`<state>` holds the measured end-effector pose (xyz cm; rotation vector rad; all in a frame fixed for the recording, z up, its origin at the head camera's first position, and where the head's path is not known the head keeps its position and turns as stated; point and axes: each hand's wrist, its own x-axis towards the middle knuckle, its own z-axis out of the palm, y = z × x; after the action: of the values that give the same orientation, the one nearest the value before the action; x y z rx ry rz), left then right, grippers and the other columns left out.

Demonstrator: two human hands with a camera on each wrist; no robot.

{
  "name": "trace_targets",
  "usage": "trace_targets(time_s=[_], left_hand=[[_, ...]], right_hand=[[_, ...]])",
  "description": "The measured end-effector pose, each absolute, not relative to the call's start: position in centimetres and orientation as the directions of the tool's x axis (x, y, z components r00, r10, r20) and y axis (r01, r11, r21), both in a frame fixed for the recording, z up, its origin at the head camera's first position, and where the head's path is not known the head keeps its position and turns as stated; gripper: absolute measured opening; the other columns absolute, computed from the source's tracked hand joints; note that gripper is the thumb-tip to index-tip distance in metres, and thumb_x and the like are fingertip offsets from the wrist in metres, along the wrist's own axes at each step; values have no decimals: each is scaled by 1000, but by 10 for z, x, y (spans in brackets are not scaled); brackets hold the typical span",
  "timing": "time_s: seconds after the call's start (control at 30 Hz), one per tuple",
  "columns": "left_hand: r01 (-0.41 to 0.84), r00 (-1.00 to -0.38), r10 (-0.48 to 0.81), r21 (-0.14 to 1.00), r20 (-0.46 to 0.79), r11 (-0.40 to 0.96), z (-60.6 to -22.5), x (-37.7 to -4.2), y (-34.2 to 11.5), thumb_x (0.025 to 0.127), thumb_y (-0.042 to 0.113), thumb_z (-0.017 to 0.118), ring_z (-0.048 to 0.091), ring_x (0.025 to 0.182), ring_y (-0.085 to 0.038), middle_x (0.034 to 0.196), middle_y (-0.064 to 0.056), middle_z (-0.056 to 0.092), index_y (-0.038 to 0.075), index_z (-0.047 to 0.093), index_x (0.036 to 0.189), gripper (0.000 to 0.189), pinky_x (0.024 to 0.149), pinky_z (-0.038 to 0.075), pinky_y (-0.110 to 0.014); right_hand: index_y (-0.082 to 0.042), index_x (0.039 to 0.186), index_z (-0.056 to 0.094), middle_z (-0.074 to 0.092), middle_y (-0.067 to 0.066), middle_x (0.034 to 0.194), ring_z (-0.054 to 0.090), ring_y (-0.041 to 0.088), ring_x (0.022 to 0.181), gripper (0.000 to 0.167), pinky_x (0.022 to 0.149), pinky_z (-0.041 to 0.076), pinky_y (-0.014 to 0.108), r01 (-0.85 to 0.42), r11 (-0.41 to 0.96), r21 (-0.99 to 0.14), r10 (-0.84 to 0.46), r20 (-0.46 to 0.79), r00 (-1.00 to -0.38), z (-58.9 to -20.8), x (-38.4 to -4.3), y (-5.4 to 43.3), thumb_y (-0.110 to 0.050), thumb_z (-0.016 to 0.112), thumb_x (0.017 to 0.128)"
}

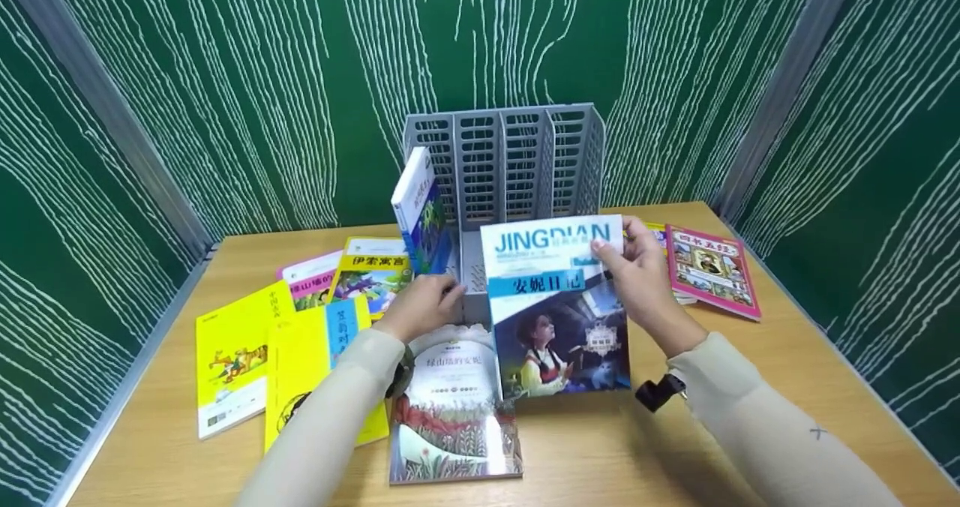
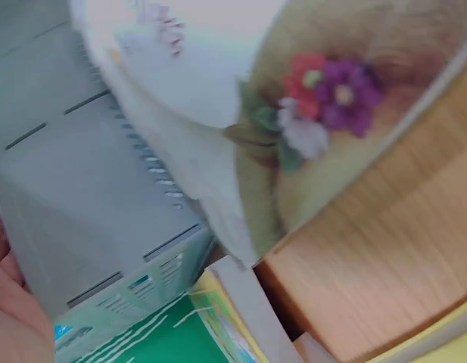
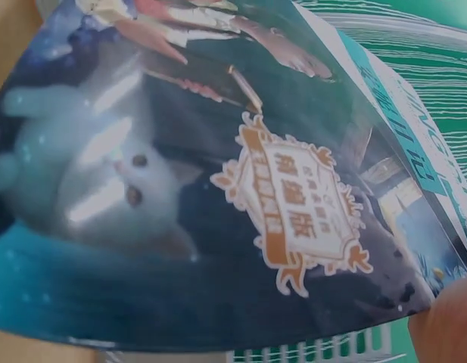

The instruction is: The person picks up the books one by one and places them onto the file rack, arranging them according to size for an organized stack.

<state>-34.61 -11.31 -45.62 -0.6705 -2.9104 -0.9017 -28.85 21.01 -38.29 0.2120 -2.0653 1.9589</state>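
Paperback (image 1: 555,308) with JINGDIAN in blue along its top, held up above the table (image 1: 585,447), cover turned to my head feed, in front of the right part of the grey rack (image 1: 502,169). Right hand (image 1: 646,282) has it by the upper right edge: thumb on the cover, fingers bent round behind, a pinch grip. On the right wrist feed I get the lower cover large, a pale cat and an ornate label, with a bit of the hand at the right edge.

Left hand (image 1: 427,304): fingers loosely bent, nothing in them that I can see. I have it near the rack's lower front, by the far end of a white book (image 1: 454,387) lying face up. Whether it touches either, I can't tell from here. The left wrist feed is blurred; I make out only part of the hand at its left edge.

Rack has four bays. In the leftmost I see a blue-and-white book (image 1: 424,214) standing on end. The paperback overlaps the white book's right side in my view; contact unclear.

Table, left side: tiger book (image 1: 240,334) and blue-strip book (image 1: 315,357), both yellow, overlapping; behind them, a yellow-and-white book (image 1: 371,271) partly over a pink book (image 1: 307,278). Right side: red-pink book (image 1: 712,271), face up. Green wall (image 1: 375,79) behind, streaked white.
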Motion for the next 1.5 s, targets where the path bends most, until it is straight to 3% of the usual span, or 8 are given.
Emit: trace_targets(time_s=[0.17,0.27,0.4,0.5,0.7,0.93,1.2,1.5], left_hand=[[442,-894,376,629,245,639,-448,-341,-114,118,34,44,60,85,-20,98,-12,71,10,71,115,36,82,56,-41],[452,-886,359,717,293,531,-436,-337,-113,119,31,41,67,99,-26,114,-18,74,6,70,127,39,94,59,-46],[400,-892,359,850,274,343,-419,-334,-112,120,34,36,71,119,-36,132,-21,71,0,62,142,48,106,59,-51],[364,-886,390,897,251,250,-408,-330,-112,119,36,34,71,126,-38,139,-23,69,-1,58,147,52,107,61,-49],[366,-848,461,918,262,153,-393,-319,-108,113,25,54,72,125,-33,142,-21,69,0,60,148,43,104,64,-45],[370,-813,510,925,280,82,-390,-312,-96,102,14,75,73,127,-28,147,-15,70,5,59,152,53,108,61,-42],[270,-842,489,963,228,17,-399,-312,-85,96,5,80,71,133,-30,146,-15,71,6,61,150,58,111,59,-42],[261,-847,482,965,224,9,-403,-315,-86,96,5,80,71,132,-30,145,-14,71,5,63,149,56,112,58,-43]], right_hand=[[-4,121,58,79,-6,86,77,10,73,15,63,65,28,-387,56,-920,115,391,-913,-376,-287,207,2,57,107],[-6,121,58,80,-7,89,78,10,76,14,65,66,28,-410,81,-908,115,418,-901,-371,-286,206,0,58,108],[-8,120,58,81,-9,93,79,10,79,14,67,67,29,-443,100,-891,100,452,-886,-368,-285,205,-1,58,108],[-8,120,57,82,-9,95,80,11,81,16,70,67,29,-471,98,-877,83,479,-874,-367,-285,203,1,57,107],[-6,121,57,81,-7,101,80,12,87,15,76,67,28,-505,114,-856,59,513,-856,-367,-285,197,1,57,107],[-5,122,57,81,-3,106,80,13,92,17,79,68,28,-545,107,-832,23,550,-835,-370,-283,189,2,60,106],[-4,124,56,80,-4,109,78,12,94,21,84,67,27,-561,69,-825,-7,562,-827,-375,-280,180,2,62,105],[-4,124,55,80,1,113,78,14,95,20,85,67,28,-557,64,-828,-13,557,-830,-377,-280,176,1,62,106]])
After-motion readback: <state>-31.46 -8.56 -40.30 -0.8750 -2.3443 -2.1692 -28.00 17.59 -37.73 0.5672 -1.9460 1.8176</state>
